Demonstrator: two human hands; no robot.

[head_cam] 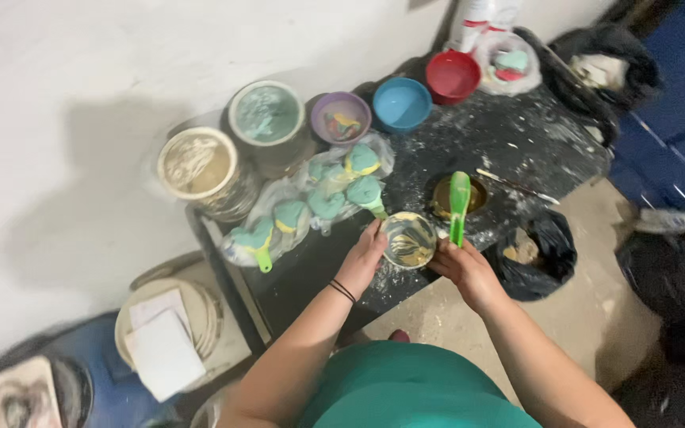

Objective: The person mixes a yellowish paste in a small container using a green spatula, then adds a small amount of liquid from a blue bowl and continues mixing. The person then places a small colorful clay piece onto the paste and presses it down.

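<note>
Two hands point(414, 265) grip round glossy cup point(409, 239); green spatula point(459, 208).

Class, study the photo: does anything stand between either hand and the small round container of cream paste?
Nothing visible does. The left hand already grips the small container by its rim, and the right hand, holding a green spatula, sits against its other side.

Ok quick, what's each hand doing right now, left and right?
Left hand: closed around the side of the small round container, holding it.
Right hand: closed on the green spatula, blade pointing up.
</note>
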